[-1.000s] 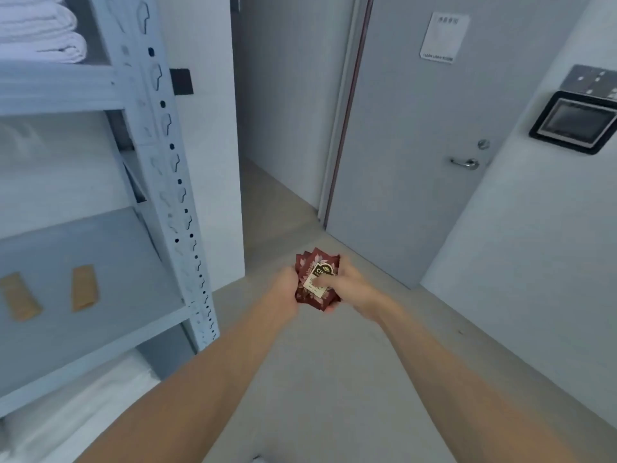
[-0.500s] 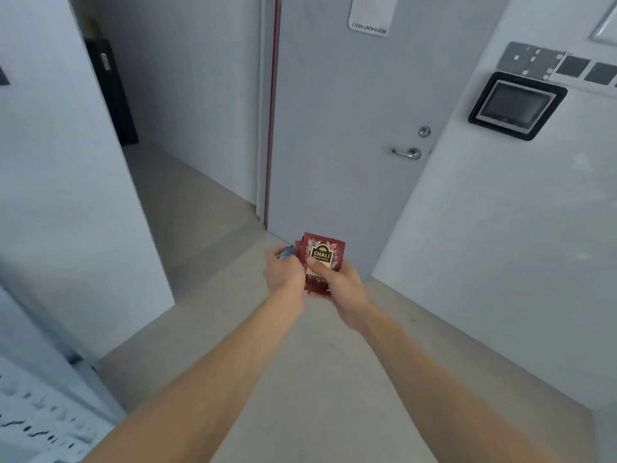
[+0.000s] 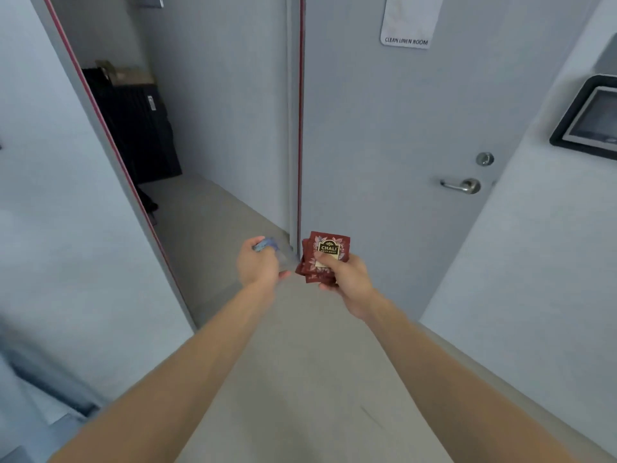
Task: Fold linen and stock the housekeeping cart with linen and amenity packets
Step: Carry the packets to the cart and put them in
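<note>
So my right hand (image 3: pixel 347 279) has a little stack of dark red CHALI tea packets (image 3: pixel 325 257), thumb pinching them on top and the fingers (image 3: pixel 329 286) curled underneath, fanned out a bit. My left hand (image 3: pixel 258 267) is just beside it, not touching, curled around a blurry bluish packet (image 3: pixel 267 244) that pokes out above my knuckles; can't really tell what it is. Past both hands there's a grey door (image 3: pixel 400 145) with a sign (image 3: pixel 406 23) saying CLEAN LINEN ROOM and a lever handle (image 3: pixel 462 186) off to the right.
</note>
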Demonstrator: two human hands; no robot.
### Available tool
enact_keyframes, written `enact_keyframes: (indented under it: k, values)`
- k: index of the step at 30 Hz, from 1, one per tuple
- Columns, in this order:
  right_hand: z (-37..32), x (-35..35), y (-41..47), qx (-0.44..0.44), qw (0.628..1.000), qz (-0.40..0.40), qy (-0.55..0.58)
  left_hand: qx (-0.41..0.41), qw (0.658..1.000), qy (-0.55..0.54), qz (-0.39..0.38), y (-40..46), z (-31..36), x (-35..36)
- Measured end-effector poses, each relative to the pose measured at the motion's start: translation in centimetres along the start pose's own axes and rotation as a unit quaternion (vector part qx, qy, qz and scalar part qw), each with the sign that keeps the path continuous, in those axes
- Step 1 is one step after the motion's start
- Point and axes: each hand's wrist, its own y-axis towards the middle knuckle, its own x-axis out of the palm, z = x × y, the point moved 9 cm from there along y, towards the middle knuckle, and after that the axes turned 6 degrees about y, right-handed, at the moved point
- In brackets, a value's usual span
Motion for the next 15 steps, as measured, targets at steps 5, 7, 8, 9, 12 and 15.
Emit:
enact_keyframes:
  k: [5,7,8,9,12,15]
  values:
    - [-2.7,0.4,9.0,0.028,0.998,-0.06,0.012,0.003,0.999,-0.005,0.033,4.7,3.1,4.6]
    - [-4.2,0.8,12.6,0.027,0.996,-0.08,0.016,0.033,0.999,-0.004,0.04,6.8,4.7,6.4]
    - [-4.8,1.0,14.3,0.029,0.996,-0.085,0.019,0.049,0.998,0.001,0.043,7.9,5.5,7.1]
    - [-5.2,1.2,16.0,0.033,0.995,-0.09,0.022,0.061,0.997,0.008,0.044,8.9,6.1,7.7]
    - [-5.7,2.7,20.8,0.037,0.994,-0.098,0.018,0.078,0.996,0.008,0.042,12.6,7.6,9.0]
    - [-5.3,4.9,26.0,0.04,0.994,-0.103,0.01,0.082,0.995,0.001,0.052,17.7,8.5,9.4]
